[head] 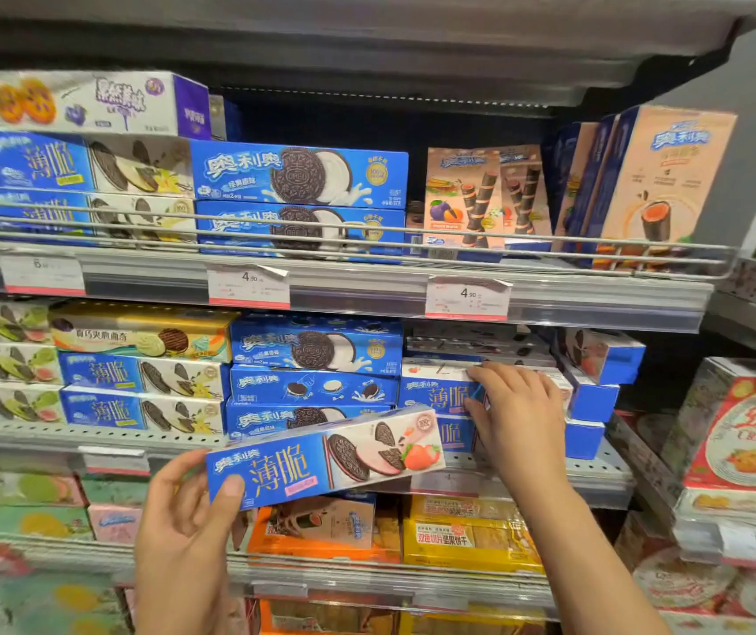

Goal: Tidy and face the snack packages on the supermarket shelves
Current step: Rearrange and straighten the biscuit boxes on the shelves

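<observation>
A: Two hands up at mid shelf point(596, 469) – what's in the left hand point(183, 520)?
B: Strawberry thin-cookie box point(325, 456), held at its left end, thumb across the front, fingers curled behind. Tilted, right end higher, out in front of the shelf edge, not on it
A: And the right hand point(515, 414)?
B: Wrapped round the end of a stacked strawberry box point(435, 394) on the shelf, thumb low, fingers over the top. Same kind of box under it. Further R, blue box ends point(593, 398) turned outward, stacked unevenly
A: Neighbours to the L?
B: Classic cookie boxes point(316, 346) stacked, faces front. Vanilla thin boxes point(142, 375) beyond. Price tags point(467, 295) on upper shelf rail
</observation>
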A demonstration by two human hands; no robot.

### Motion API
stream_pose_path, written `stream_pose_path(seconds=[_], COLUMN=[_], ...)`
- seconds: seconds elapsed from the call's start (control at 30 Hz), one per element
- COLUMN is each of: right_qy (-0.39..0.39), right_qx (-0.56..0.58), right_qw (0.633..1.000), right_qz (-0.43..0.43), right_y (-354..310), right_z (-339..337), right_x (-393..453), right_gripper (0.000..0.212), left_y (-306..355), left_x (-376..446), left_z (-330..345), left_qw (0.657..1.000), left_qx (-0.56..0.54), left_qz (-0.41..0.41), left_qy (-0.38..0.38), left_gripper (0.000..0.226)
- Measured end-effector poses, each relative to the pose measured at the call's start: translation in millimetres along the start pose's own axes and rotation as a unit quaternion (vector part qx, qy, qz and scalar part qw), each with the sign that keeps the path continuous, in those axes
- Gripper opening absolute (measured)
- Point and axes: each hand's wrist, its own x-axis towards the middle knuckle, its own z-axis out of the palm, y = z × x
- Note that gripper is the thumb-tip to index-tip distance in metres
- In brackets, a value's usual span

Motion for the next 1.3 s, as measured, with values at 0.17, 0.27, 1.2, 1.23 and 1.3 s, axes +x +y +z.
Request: stream_pose_path(seconds=[0.17, 0.27, 1.2, 1.23, 1.3], right_qy=[-0.023, -0.001, 0.196, 0.189, 0.161], right_qx=[0.01, 0.088, 0.334, 0.331, 0.323], right_qw=[1.0, 0.996, 0.9, 0.904, 0.912], right_qz=[-0.011, 0.0, 0.198, 0.194, 0.195], right_y=[-3, 1, 56, 55, 55], right_z=[-9, -20, -61, -57, -50], right_x=[0, -10, -29, -28, -27], right_gripper=[0.037, 0.035, 0.036, 0.038, 0.045], left_y=[0, -1, -6, -7, -8], left_x=[0, 0, -11, -11, -11], left_z=[8, 17, 190, 191, 192], left_qw=[1.0, 1.0, 0.929, 0.926, 0.924], left_qx=[-0.003, -0.01, 0.306, 0.314, 0.318], left_qz=[0.01, 0.007, 0.123, 0.116, 0.103], left_qy=[0.02, 0.012, -0.17, -0.176, -0.188], left_gripper=[0.038, 0.039, 0.055, 0.057, 0.059])
